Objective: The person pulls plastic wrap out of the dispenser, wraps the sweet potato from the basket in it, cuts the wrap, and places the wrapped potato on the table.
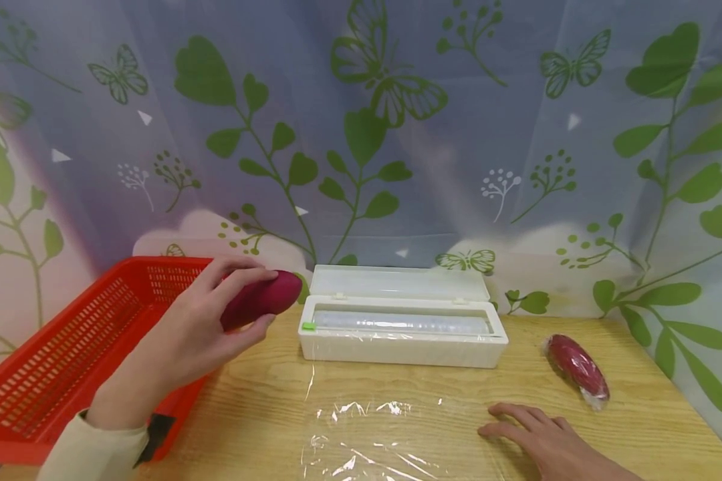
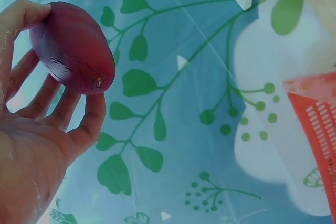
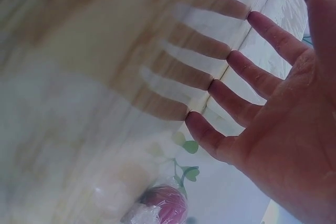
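Observation:
My left hand [image 1: 186, 327] holds a smooth purple-red sweet potato [image 1: 263, 297] between thumb and fingers, above the right rim of the red basket. In the left wrist view the sweet potato [image 2: 76, 51] shows a small scar at one end and some wrinkles. My right hand [image 1: 547, 437] has its fingers spread, fingertips touching the tabletop at the right of a sheet of clear cling film [image 1: 373, 434]. The film stretches forward from a white dispenser box [image 1: 403, 351], whose lid stands raised; a roll of film [image 1: 397, 323] lies inside.
The red perforated basket [image 1: 66, 347] stands at the left. Another purple-red sweet potato [image 1: 577, 367], wrapped in film, lies at the right of the wooden table [image 1: 253, 414]. A patterned curtain [image 1: 457, 133] hangs behind the table.

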Demonstrator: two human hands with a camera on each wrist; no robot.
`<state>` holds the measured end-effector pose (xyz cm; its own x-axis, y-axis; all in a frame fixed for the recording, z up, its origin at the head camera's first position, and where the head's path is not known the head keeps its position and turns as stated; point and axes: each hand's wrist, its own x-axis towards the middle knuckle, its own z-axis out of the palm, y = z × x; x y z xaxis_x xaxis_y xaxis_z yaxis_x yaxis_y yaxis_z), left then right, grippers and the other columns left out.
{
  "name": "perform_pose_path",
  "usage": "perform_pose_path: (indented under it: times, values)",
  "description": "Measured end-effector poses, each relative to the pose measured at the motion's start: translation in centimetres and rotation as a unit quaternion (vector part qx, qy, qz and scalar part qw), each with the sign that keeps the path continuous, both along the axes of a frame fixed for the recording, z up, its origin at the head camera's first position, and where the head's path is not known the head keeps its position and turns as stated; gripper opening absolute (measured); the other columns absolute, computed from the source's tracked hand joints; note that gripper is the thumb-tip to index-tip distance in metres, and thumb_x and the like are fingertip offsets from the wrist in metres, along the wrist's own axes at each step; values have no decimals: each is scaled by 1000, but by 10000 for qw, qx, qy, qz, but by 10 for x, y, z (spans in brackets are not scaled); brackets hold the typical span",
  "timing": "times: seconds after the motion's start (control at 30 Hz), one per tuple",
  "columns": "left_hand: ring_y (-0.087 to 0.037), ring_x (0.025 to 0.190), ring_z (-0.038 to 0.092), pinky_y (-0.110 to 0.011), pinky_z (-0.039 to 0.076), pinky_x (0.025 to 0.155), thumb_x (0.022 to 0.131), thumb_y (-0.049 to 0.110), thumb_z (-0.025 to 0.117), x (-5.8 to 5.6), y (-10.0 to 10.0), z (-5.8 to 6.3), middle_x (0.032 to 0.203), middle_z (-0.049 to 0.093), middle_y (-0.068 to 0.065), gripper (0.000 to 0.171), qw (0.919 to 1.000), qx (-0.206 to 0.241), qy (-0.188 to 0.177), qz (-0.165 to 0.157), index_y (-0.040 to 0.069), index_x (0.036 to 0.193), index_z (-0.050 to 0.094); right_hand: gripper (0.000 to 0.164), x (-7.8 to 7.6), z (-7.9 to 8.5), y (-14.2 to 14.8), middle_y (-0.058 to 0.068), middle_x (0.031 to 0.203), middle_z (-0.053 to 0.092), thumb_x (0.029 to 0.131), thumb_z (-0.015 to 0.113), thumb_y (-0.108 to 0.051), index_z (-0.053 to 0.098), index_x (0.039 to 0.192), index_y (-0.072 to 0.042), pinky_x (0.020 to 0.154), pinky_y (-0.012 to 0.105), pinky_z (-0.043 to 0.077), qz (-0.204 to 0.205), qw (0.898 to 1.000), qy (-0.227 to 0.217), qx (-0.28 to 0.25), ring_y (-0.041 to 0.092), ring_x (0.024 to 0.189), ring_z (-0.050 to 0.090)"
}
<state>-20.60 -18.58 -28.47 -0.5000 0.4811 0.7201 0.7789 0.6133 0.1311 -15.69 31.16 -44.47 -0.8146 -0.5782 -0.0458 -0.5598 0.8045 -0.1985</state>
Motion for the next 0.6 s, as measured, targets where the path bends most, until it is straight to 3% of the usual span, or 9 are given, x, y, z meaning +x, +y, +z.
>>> perform_pose_path:
  times: [0.1,0.3,0.6]
  values:
    - [-20,108,62,-11,53,86,74,4,83,0,4,0,127,60,-8,54,10000,18,-23,-25,11,126,66,70,0,-1,1,6,144,52,81,68,-74,52,141,-41,75,49,47,61,9999,146,15,35,123,52]
    - [-19,107,61,-35,63,76,75,5,83,-1,14,-3,125,60,-7,52,9999,-17,-77,-79,10,124,66,71,0,-2,1,5,144,52,81,68,-74,52,141,-40,75,47,45,104,9995,311,4,35,124,52]
    - [-17,107,61,-35,63,78,77,10,85,-5,27,-12,125,59,-4,53,9996,-90,-196,-172,13,126,65,71,1,-1,0,5,145,51,80,70,-73,52,140,-41,76,49,46,22,9999,163,1,35,124,51]
